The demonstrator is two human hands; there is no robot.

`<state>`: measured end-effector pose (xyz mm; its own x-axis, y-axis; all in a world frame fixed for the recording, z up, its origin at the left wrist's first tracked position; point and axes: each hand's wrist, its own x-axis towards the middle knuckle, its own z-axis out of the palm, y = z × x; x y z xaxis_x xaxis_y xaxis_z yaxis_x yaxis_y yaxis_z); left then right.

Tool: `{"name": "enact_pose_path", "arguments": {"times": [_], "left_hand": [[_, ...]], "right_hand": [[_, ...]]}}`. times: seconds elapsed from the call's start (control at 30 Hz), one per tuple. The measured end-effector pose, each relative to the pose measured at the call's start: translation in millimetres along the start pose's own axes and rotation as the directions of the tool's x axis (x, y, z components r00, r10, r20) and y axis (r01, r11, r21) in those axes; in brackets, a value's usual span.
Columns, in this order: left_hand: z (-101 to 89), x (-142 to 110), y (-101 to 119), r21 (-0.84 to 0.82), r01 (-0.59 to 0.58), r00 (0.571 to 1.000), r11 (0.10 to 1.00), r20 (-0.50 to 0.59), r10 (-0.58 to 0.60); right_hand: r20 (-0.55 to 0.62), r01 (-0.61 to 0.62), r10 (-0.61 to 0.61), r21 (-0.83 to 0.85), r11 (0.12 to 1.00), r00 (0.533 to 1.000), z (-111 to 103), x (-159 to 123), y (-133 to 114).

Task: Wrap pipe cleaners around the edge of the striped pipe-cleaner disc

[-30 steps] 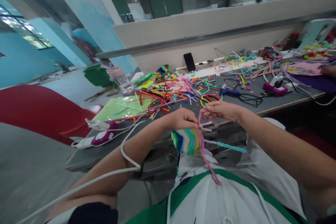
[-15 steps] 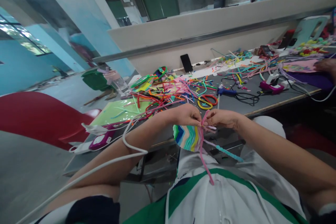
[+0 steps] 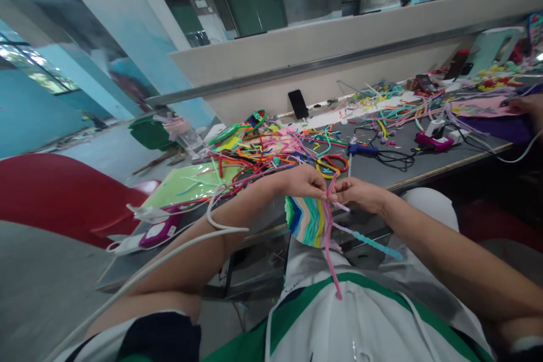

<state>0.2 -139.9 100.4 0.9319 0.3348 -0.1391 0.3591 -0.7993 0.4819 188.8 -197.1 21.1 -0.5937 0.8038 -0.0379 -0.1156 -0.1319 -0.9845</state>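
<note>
Above my lap hangs a striped pipe-cleaner piece in green, blue, peach, teal, yellow and pink zigzags. My left hand pinches its top edge near the pink end. Close against it, my right hand has its fingers closed on a pink pipe cleaner; the exact grip point is partly hidden by the fingertips. One long pink strand dangles down to my shirt. A twisted lilac and light-blue strand sticks out from the piece to the lower right.
Loose pipe cleaners cover the table beyond my hands. A blue glue gun, a phone and a clear bottle stand or lie there. A white cable crosses my left forearm. Another person's hand is at far right.
The striped piece has shifted slightly right and turned a little, showing more of its face. Both hands stay together at its top edge. The camera view has moved slightly.
</note>
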Motion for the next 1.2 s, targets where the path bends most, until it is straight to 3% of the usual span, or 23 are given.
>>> {"name": "enact_pose_path", "arguments": {"times": [0.3,0.53,0.6,0.73,1.2], "left_hand": [[4.0,2.5,-9.4,-0.256,0.035,0.999,0.966,-0.018,-0.041],[-0.5,4.3,-10.9,-0.532,-0.019,0.992,0.847,-0.117,-0.051],[-2.0,6.9,-7.1,-0.561,-0.031,0.996,0.827,-0.088,-0.022],[0.2,13.4,-2.2,-0.561,-0.002,1.0,0.828,-0.019,-0.011],[24.3,34.3,-3.6,-0.277,-0.141,0.987,0.95,-0.117,0.113]], "right_hand": [[-0.075,0.058,-0.052,0.092,0.994,0.996,0.9,0.2,4.0],[-0.083,0.052,-0.042,0.117,0.992,0.996,-7.1,2.9,18.0],[-0.099,0.044,-0.032,0.122,0.992,0.995,-6.8,3.6,19.3],[-0.105,0.03,-0.015,0.145,0.989,0.994,-4.4,4.3,20.6],[-0.167,0.037,0.004,0.237,0.971,0.986,1.9,8.4,37.8]]}}
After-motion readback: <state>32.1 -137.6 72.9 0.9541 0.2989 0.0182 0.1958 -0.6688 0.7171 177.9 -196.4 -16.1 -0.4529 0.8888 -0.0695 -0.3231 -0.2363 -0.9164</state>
